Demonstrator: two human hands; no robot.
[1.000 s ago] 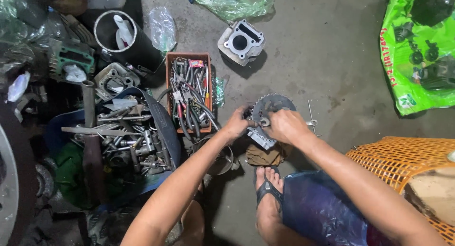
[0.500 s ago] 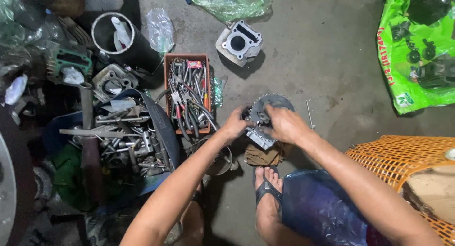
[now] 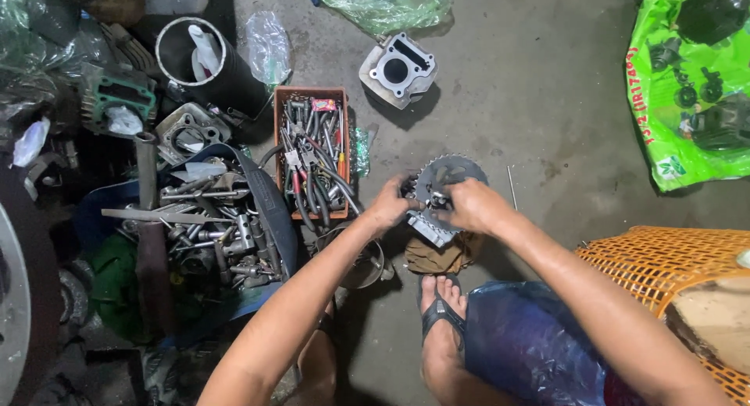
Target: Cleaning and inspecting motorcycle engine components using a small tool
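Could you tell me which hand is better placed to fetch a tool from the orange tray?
Probably the left hand: it sits nearer the orange tool tray, on that side, while the right hand grips the toothed sprocket assembly farther from it.

Left hand (image 3: 388,207) slid slightly left off the sprocket assembly (image 3: 441,189), more gear teeth exposed than a second ago, right hand (image 3: 473,207) shifted a touch left over the part, whole scene drifted marginally right in view.
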